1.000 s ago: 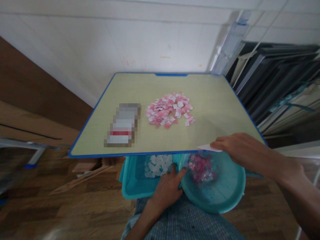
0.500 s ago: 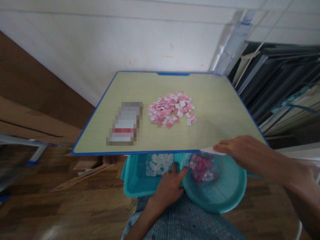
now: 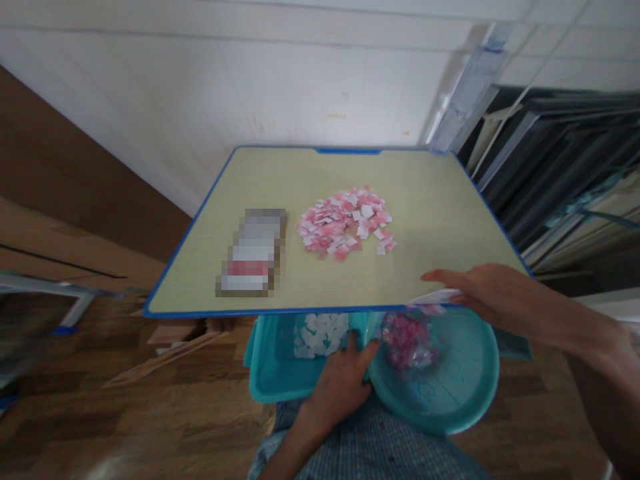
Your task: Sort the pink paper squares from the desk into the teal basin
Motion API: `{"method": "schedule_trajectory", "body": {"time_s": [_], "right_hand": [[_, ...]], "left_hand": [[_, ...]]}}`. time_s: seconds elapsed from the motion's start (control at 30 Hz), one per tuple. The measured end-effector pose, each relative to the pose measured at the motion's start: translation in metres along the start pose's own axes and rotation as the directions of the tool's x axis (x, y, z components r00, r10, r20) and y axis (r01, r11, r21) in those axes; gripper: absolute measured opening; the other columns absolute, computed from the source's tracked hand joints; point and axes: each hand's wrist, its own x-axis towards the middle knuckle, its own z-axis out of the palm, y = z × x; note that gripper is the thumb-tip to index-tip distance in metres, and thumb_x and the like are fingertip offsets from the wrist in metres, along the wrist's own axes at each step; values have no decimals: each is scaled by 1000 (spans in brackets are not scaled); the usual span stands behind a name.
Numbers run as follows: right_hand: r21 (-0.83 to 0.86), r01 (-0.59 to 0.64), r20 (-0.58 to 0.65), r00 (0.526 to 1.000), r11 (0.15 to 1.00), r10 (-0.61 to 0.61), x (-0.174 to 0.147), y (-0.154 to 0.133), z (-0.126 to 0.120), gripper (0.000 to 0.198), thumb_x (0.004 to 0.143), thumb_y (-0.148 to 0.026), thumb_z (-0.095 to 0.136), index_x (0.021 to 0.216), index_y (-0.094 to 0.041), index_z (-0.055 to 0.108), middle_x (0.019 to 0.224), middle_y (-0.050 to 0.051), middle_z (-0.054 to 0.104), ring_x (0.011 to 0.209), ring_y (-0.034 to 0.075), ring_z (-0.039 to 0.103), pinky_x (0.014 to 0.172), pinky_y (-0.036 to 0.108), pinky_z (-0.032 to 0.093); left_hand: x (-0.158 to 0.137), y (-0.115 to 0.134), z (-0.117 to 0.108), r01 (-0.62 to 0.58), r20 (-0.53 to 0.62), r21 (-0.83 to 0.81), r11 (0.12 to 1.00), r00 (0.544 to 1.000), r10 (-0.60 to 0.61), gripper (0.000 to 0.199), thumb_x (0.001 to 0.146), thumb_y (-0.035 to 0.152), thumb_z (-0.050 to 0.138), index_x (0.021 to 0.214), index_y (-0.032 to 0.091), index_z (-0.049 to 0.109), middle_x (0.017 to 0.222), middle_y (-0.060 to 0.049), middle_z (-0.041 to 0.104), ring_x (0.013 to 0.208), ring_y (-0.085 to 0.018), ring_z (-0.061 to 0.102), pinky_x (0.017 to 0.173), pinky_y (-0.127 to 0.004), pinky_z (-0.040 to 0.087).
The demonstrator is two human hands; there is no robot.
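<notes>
Blue trim rims the pale worktop [image 3: 440, 200], whose far edge runs close along a white wall [image 3: 325, 80]. Bare surface opens widest on the worktop's right side and in a strip along its back; off its right edge lean dark panels [image 3: 560, 147], and by its far right corner stands a clear plastic column [image 3: 465, 93].

One loose pile [image 3: 345, 220] of pink and white squares, too many to count, sits at the worktop's middle. One slab [image 3: 253, 252], its face pixelated, lies toward the worktop's left edge, apart from the pile. Below the near edge are two turquoise vessels: one tub [image 3: 280, 373] of uncounted white bits [image 3: 320, 335] under the worktop's centre, and one basin [image 3: 465, 387] farther right, with a blurred pink bundle [image 3: 410, 340] inside.

At the worktop's near edge, right of centre, the right hand [image 3: 480, 290] reaches in from the side, back upward, forefinger stretched left above one white paper [image 3: 434, 297]. The paper's end vanishes beneath the fingers; whether that grip pinches it, I cannot tell. Below the worktop, the left hand [image 3: 343, 380] lies palm down where tub and basin meet, thumb and forefinger parted, other fingers hidden; its hold on either rim cannot be told.
</notes>
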Motion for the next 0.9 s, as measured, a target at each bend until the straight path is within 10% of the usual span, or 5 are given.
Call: {"method": "schedule_trajectory", "body": {"time_s": [0.4, 0.9], "right_hand": [[-153, -108, 11, 994, 982, 111, 26, 30, -12, 38, 88, -43, 46, 116, -21, 60, 80, 7, 69, 77, 27, 65, 64, 37, 45], [-94, 22, -11, 1000, 995, -23, 9, 4, -16, 25, 95, -27, 35, 106, -26, 57, 97, 3, 70, 81, 21, 66, 61, 31, 42]], "left_hand": [[-1, 2, -3, 24, 46, -18, 1000, 999, -24, 65, 78, 21, 52, 139, 30, 30, 147, -16, 26, 104, -33, 57, 88, -45, 43], [0, 3, -9, 23, 60, -60, 998, 998, -19, 66, 76, 18, 51, 138, 31, 33, 145, -16, 29, 105, -31, 57, 87, -43, 43]]}}
